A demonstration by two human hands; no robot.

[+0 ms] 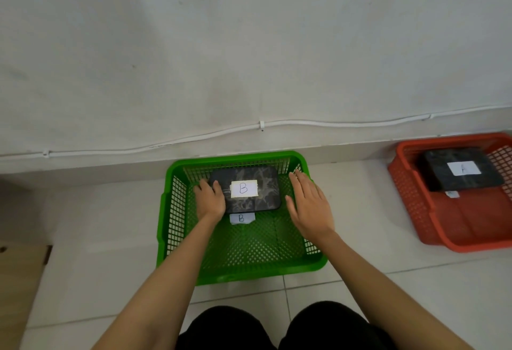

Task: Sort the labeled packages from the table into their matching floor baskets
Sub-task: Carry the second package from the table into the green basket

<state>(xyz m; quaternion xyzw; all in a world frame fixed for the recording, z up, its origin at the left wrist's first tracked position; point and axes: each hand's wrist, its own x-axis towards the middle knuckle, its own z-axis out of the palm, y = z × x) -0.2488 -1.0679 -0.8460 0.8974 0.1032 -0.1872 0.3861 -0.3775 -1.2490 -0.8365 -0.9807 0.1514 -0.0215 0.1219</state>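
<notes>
1. The person's left hand (210, 199) is gripping the left end of a dark marbled package (250, 187), fingers curled over its edge, thumb lying on its top face.
2. The right hand (309, 204) is hovering flat and spread just off the package's right end, fingers extended, holding nothing and not visibly touching it.
3. The package, carrying a white label marked "B" (243, 188), is sitting in the green basket (177, 211), toward its far edge, near the wall.
4. A second slip marked "B" (241, 218) is lying on the basket's mesh bottom, just beyond the package's near edge.
5. The basket is standing on the tiled floor (388, 280) against the wall (249, 44).
6. Toward the right, well apart, a red basket (410, 200) is holding another dark package labelled "A" (461, 169) at its far end.
7. A white cable (166, 143) is running along the wall above both baskets.
</notes>
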